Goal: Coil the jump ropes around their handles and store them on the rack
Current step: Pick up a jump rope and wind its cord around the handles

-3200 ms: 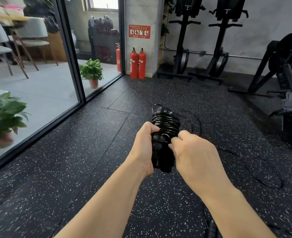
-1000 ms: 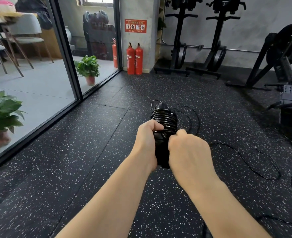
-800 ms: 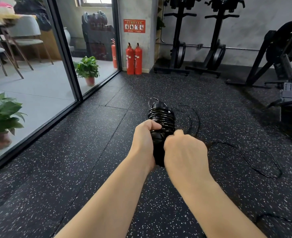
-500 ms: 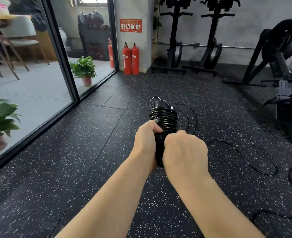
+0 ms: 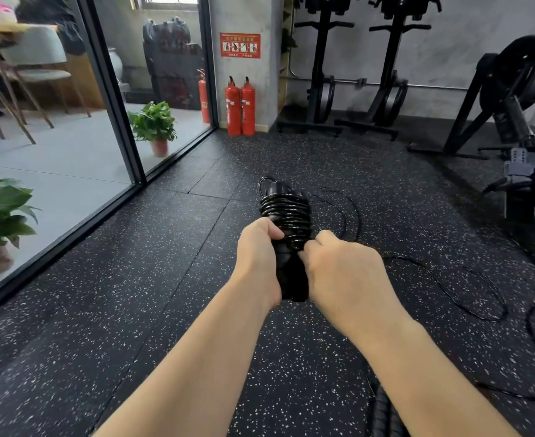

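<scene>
Head view, out in front of the chest: both hands meet on one black bundle held above the speckled rubber floor (image 5: 102, 310).
Left hand (image 5: 260, 260): fingers curled round the handles (image 5: 291, 279), thumb pressed against the lowest turns of the coil.
Right hand (image 5: 345, 275): curled, knuckles up, fingertips at the bundle just below the coil; it seems to pinch the rope there, though the grip itself is hidden.
Jump rope (image 5: 286, 212): glossy thin cord wound in tight turns round the upper part of the handles, a small loop standing out at the top.
Loose rope (image 5: 468, 298): the unwound length trails off to the right across the floor in wide slack curves, well apart from the hands.
Handling, as I judge it: light, the handles stiff, the cord springy and slick, so turns will likely slip or spring open unless a thumb pins the last one; best hold is the bare lower handle, below the coil.
Open room: wide floor ahead and to the left of the bundle.
Edges: glass partition (image 5: 111, 99) on the left with potted plants (image 5: 154, 124) behind it; fire extinguishers (image 5: 240, 105) at the pillar; gym machines (image 5: 512, 99) on the right, near where the slack lies and could snag.
Rack for storing: I cannot tell which stand it is.
</scene>
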Action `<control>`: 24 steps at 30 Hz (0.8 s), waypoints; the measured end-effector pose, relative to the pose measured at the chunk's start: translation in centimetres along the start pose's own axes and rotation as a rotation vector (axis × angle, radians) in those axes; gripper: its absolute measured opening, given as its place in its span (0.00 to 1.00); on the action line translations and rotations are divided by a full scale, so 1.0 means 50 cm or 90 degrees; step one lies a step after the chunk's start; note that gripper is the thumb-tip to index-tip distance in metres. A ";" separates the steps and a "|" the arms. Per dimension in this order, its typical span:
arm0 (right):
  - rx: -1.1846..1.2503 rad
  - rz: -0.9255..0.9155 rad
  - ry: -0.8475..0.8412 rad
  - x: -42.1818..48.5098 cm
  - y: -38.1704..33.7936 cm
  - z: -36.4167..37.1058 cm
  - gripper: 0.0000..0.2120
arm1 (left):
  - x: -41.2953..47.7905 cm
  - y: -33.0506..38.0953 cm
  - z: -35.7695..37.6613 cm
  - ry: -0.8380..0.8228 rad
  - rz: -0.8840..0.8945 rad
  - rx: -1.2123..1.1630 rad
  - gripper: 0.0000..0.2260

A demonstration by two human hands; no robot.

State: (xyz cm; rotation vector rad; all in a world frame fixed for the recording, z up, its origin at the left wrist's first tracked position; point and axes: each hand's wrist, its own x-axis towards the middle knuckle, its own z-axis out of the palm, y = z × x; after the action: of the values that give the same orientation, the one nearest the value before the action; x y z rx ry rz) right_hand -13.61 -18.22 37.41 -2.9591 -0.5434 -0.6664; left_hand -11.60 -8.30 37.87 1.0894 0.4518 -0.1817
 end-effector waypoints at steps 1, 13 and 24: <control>-0.003 0.002 -0.007 0.002 -0.006 0.002 0.17 | -0.002 -0.001 0.001 -0.003 -0.003 0.007 0.05; -0.056 0.019 -0.073 -0.001 -0.012 0.002 0.08 | 0.008 -0.019 0.015 -0.046 -0.021 0.040 0.06; -0.050 0.035 -0.008 -0.011 0.033 0.016 0.17 | 0.010 -0.016 0.022 0.000 0.007 0.043 0.11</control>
State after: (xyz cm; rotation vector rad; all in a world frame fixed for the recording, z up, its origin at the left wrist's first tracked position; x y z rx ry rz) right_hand -13.17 -19.83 36.47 -3.0408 -0.4462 -0.6794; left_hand -11.16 -9.59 37.43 1.1572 0.4419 -0.1878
